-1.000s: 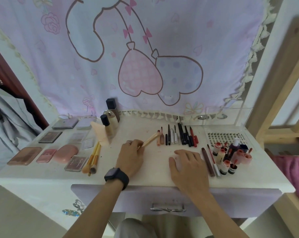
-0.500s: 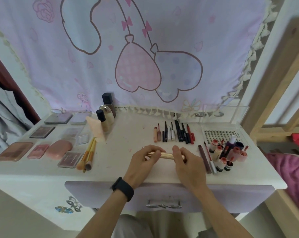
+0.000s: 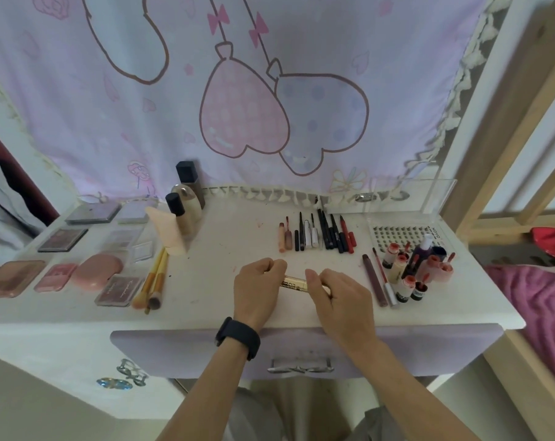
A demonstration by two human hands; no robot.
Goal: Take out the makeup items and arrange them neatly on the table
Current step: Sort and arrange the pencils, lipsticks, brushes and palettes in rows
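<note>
Head camera: both hands are meeting just in front of the row of pencils. The left hand is pinching one end of a slim gold tube and the right hand is curling its fingers round the other end. That is holding the tube level between them, low over the table; whether it is touching the top, I cannot tell. My guess is it is being squared up before joining a line.

Left of the pencil row, brushes, bottles and flat palettes are lying grouped by kind. Right of it, small lip pots are clustering by a lash tray. Like is sitting with like, which looks deliberate.

The white top is showing smudges and stains. Behind the row a lilac cartoon curtain is hanging. Far right of it, a pink blanket is lying inside a wooden frame.
</note>
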